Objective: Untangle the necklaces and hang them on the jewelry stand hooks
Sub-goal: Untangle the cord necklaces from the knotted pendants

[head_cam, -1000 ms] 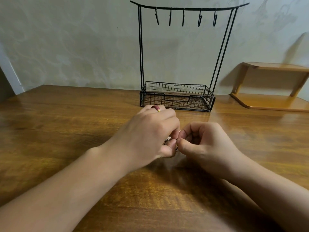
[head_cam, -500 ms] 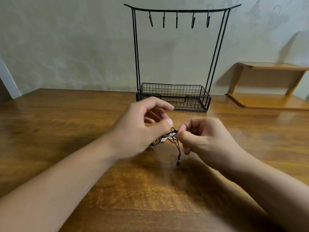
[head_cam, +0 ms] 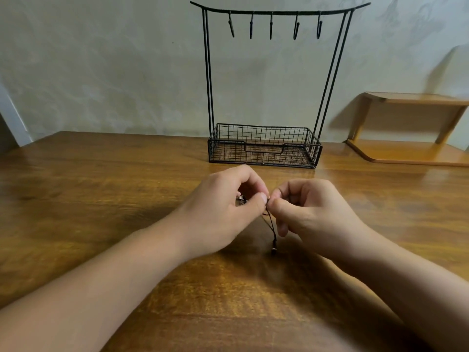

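**Working the knot loose**

Nearest me, a dark cord end [head_cam: 273, 240] dangles toward the table [head_cam: 101, 199]. My left hand [head_cam: 223, 212] and right hand [head_cam: 312, 212] meet, each pinching the tangled necklaces [head_cam: 266, 207] between thumb and finger. I'd tease strands apart gently, never yank, feeding slack toward the knot. Beyond, the jewelry stand [head_cam: 264, 148] waits, its hooks [head_cam: 271, 25] all bare.

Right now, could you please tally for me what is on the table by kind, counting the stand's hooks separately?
Jewelry stand: 1
Hooks on its top bar: 5, all bare
Wooden shelf: 1
Tangle of necklaces, pinched between left hand and right hand: 1 bundle, number of necklaces unclear
Total: 8
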